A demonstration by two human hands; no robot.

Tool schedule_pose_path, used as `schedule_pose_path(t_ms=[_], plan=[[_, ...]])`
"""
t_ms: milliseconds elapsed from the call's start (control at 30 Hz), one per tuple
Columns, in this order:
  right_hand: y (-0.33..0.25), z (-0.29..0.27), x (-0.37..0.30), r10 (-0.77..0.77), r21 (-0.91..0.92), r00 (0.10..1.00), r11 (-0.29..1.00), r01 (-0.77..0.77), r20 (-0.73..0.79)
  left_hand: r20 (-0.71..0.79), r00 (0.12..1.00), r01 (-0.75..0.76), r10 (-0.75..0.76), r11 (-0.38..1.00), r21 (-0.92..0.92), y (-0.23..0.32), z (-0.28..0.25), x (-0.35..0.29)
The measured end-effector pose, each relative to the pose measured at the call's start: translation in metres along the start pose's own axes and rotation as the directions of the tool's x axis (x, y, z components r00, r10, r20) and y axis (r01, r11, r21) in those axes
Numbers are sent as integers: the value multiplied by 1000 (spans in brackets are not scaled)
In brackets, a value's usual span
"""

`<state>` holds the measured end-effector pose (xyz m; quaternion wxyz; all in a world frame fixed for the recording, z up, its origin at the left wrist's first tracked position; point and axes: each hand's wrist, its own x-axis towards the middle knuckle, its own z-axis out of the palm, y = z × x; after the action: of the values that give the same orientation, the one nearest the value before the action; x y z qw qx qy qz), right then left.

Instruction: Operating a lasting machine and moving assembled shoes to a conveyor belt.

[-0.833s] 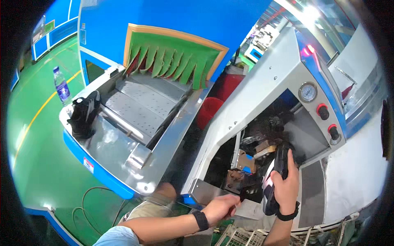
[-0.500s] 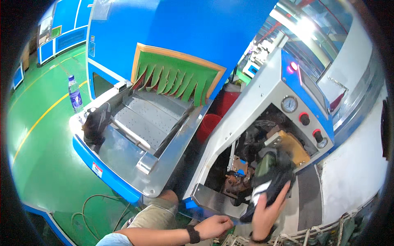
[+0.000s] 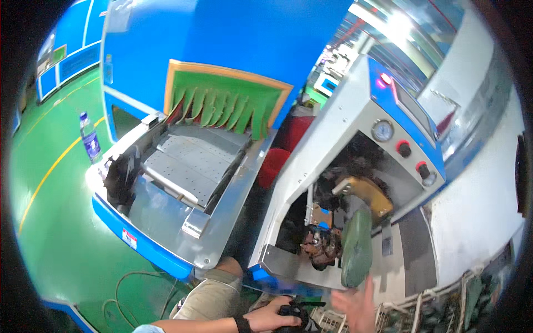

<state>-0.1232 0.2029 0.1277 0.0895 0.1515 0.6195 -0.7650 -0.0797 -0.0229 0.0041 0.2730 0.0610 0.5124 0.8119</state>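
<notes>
At the lower edge, my left hand (image 3: 271,317) has its fingers closed around a black shoe upper (image 3: 297,321), only part of which shows. My right hand (image 3: 358,305) is smeared by motion, its fingers apart and nothing in them. Just above it, a bare green shoe last (image 3: 356,250) stands tilted in the opening of the grey and blue machine (image 3: 297,205). Behind the last is a curved yellow pad (image 3: 369,195), and brown clamp parts (image 3: 322,244) sit on its left.
Left of me, a conveyor (image 3: 189,161) runs under green curtain strips (image 3: 222,108). A black shoe (image 3: 120,177) and a water bottle (image 3: 90,139) stand on its near left corner. A wire rack (image 3: 422,302) fills the lower right. A red bin (image 3: 272,166) sits between the machines.
The black shoe upper has come off the green last, leaving it bare. My left hand, closed before, now holds a black upper lower down. My right hand has let go and moved down.
</notes>
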Motion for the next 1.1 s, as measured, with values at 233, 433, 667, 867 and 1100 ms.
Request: schedule_pose_path(t_ms=[233, 433, 667, 867, 1100], plan=[[-35, 76, 69, -170, 505, 963, 862, 44, 207, 89, 995, 17, -52, 934, 357, -31, -1, -25], [20, -32, -45, -539, -525, 829, 668, 528, 149, 89, 992, -2, -88, 698, 716, -31, 13, -41], [134, -157, -289, -604, -651, 246, 669, -359, -758, 326, 940, -257, -104, 415, 873, -84, 27, -20], [224, -229, -465, -478, -130, -449, 780, -612, -755, 276, 949, -218, -155, 313, 924, -77, 58, -20], [424, -407, -873, -338, 4, -419, 775, -632, -843, 441, 860, -323, -258, 394, 860, -109, 73, 9]])
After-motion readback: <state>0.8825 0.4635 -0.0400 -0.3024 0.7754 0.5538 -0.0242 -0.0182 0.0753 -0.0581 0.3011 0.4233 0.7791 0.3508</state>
